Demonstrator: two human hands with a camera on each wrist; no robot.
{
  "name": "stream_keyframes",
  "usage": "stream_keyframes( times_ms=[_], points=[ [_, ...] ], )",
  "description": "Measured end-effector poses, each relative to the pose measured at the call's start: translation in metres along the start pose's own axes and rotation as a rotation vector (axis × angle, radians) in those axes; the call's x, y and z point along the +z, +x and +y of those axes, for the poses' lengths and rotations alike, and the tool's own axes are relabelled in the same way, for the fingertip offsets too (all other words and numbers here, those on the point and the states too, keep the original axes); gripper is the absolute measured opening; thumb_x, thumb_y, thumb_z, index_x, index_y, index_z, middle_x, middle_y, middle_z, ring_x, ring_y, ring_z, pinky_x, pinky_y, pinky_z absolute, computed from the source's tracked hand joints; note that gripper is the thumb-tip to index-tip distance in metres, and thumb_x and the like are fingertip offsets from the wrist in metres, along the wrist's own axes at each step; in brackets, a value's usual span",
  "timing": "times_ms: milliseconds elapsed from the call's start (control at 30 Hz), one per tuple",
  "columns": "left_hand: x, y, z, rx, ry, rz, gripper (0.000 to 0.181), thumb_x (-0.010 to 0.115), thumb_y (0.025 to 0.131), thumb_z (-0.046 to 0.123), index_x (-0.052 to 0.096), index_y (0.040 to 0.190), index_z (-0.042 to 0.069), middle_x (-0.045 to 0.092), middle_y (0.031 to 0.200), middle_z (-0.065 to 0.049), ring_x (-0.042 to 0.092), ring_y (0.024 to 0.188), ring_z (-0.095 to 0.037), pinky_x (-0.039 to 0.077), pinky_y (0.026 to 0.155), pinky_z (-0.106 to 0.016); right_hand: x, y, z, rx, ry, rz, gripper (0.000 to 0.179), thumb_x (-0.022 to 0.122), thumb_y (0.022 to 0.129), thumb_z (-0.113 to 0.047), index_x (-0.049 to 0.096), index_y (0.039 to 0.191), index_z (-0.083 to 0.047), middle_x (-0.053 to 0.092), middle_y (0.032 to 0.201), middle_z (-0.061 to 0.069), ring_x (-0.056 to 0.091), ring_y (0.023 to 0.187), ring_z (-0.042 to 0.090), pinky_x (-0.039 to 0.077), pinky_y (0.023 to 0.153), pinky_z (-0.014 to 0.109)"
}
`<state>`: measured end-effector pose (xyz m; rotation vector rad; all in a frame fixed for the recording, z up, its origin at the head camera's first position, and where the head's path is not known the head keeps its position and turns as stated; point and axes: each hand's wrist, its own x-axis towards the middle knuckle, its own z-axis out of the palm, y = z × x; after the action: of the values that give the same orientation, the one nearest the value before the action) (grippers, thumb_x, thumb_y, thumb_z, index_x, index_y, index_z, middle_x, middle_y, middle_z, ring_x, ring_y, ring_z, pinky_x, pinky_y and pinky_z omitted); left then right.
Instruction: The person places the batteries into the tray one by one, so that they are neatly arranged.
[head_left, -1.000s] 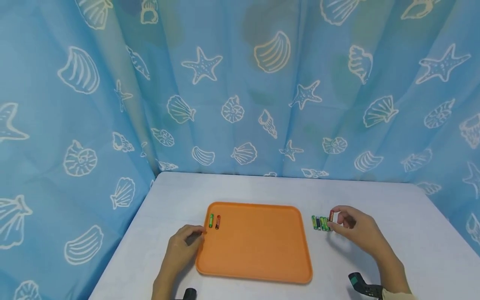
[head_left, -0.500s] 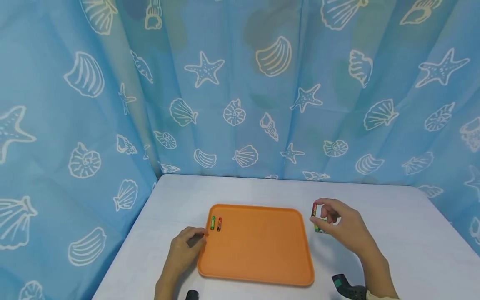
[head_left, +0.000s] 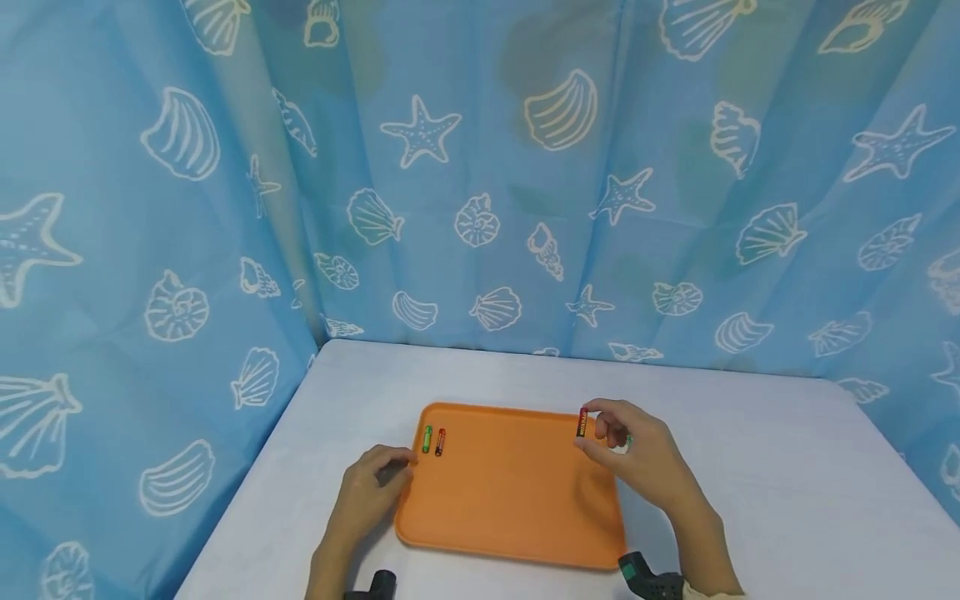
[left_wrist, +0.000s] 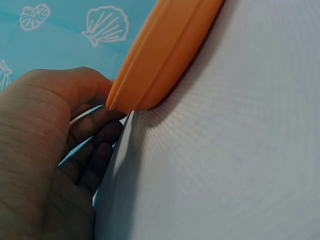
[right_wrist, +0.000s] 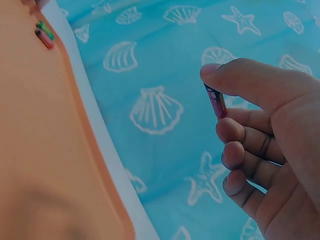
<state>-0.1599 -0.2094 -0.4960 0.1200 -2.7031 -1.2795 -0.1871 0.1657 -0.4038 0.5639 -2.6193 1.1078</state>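
My right hand (head_left: 637,446) pinches a small red and black battery (head_left: 582,422) between thumb and forefinger, holding it upright above the right side of the orange tray (head_left: 517,500). In the right wrist view, the same battery (right_wrist: 216,101) is between the thumb and a fingertip, the other fingers curled below. My left hand (head_left: 367,492) holds the tray's left rim with thumb and forefinger; in the left wrist view one digit's tip is hidden behind the tray edge (left_wrist: 145,75). A green battery (head_left: 427,439) and a red and black battery (head_left: 440,442) lie side by side at the tray's upper left.
Behind my right hand a bit of green battery (head_left: 628,439) shows; the others there are hidden. The tray lies on a white table (head_left: 780,483). A blue shell-print curtain (head_left: 495,208) hangs behind and at the left. Each wrist wears a black device.
My right hand has lifted the red and black battery from beside the row of batteries and carried it left, over the tray. My left hand has stayed at the tray's rim.
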Motion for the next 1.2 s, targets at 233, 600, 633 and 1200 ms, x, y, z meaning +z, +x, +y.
stream_keyframes(
  times_ms=[233, 600, 633, 1200],
  points=[
    [0.002, 0.001, -0.001, -0.018, 0.001, 0.006, 0.023, 0.076, 0.087, 0.017, 0.073, 0.107, 0.029, 0.065, 0.107, 0.012, 0.061, 0.112, -0.015, 0.047, 0.103, -0.047, 0.023, 0.009, -0.016, -0.013, 0.070, -0.035, 0.043, 0.083, 0.083, -0.033, 0.066, 0.119, -0.018, 0.057, 0.084, -0.004, 0.052, 0.073, 0.013, 0.048, 0.062, 0.026],
    [0.002, 0.000, 0.001, -0.003, 0.017, 0.019, 0.023, 0.075, 0.087, 0.015, 0.073, 0.107, 0.028, 0.065, 0.106, 0.011, 0.062, 0.109, -0.016, 0.049, 0.101, -0.047, 0.058, 0.021, -0.043, -0.001, 0.146, -0.106, 0.042, 0.081, 0.085, -0.035, 0.066, 0.120, -0.016, 0.058, 0.087, -0.002, 0.051, 0.075, 0.015, 0.047, 0.063, 0.026],
    [0.002, 0.000, 0.000, 0.000, 0.014, 0.018, 0.023, 0.075, 0.087, 0.015, 0.073, 0.107, 0.028, 0.066, 0.106, 0.011, 0.062, 0.109, -0.015, 0.049, 0.101, -0.047, 0.060, 0.022, -0.046, 0.004, 0.144, -0.110, 0.042, 0.080, 0.086, -0.036, 0.066, 0.120, -0.018, 0.058, 0.086, -0.002, 0.051, 0.075, 0.015, 0.047, 0.063, 0.027],
    [0.004, 0.001, 0.000, -0.006, 0.014, 0.016, 0.021, 0.074, 0.089, 0.018, 0.074, 0.108, 0.027, 0.065, 0.110, 0.010, 0.060, 0.114, -0.016, 0.046, 0.105, -0.045, 0.125, 0.043, -0.056, 0.013, 0.146, -0.216, 0.038, 0.077, 0.088, -0.036, 0.065, 0.118, -0.014, 0.055, 0.082, -0.002, 0.050, 0.070, 0.011, 0.045, 0.061, 0.027]
  ],
)
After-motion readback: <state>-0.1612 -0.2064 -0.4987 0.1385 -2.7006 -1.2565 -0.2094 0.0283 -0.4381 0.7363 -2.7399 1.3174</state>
